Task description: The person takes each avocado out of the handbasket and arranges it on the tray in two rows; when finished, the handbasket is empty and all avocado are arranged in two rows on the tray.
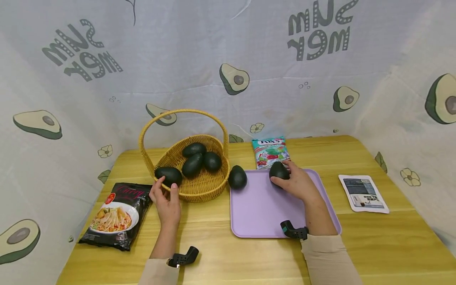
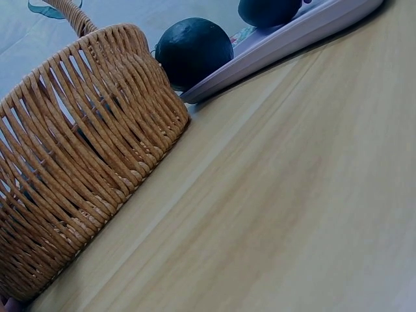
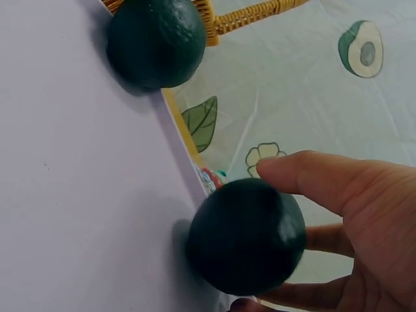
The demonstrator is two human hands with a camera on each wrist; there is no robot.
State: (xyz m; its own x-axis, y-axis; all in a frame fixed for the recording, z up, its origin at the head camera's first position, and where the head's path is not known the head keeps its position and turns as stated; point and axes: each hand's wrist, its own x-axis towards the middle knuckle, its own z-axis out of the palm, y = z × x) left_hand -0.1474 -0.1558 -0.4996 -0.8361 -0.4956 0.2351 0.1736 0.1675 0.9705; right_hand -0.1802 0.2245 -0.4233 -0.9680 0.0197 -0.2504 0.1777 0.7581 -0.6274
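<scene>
My right hand (image 1: 297,183) holds a dark green avocado (image 1: 278,171) over the far part of the lilac tray (image 1: 265,213), with thumb and fingers around its sides. A second avocado (image 1: 237,177) lies at the tray's far left corner, close beside the wicker basket (image 1: 201,194). Several more avocados, one of them the nearest avocado (image 1: 169,176), lie inside that basket. At the basket's front left side is my left hand (image 1: 166,204), thumb and fingers spread at the rim. Its fingers are mostly out of the left wrist view, where the basket wall (image 2: 84,130) fills the left.
Left of the basket lies a black noodle packet (image 1: 115,215). A mint candy bag (image 1: 270,152) lies behind the tray, and a white flat pack (image 1: 363,194) to its right. The basket's tall handle (image 1: 183,111) arches upward. Printed cloth (image 1: 199,51) hangs behind the table.
</scene>
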